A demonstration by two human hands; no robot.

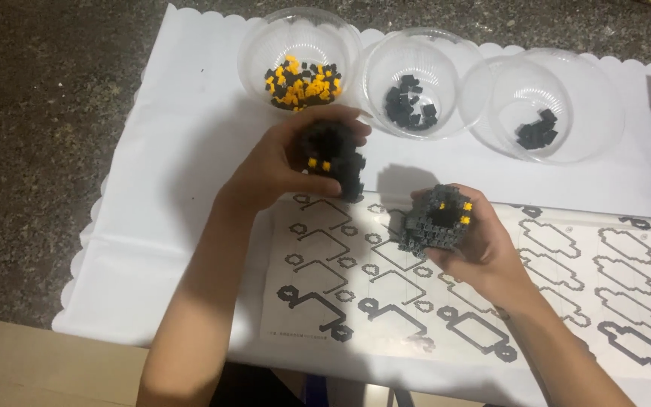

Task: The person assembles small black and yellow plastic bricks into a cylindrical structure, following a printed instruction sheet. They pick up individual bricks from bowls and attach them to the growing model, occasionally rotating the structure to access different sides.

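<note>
Working over a white scallop-edged paper sheet spread on dark speckled stone, we are gripping one black-and-yellow brick-built chunk in our left hand and another dark grey one in our right hand, above a printed diagram sheet, near three clear plastic bowls.

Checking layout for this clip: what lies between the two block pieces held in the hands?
In the head view, only the printed diagram sheet and white cloth show between the left piece and right piece.

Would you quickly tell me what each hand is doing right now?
Left hand: closed around a black block piece.
Right hand: closed around a grey block piece.
</note>
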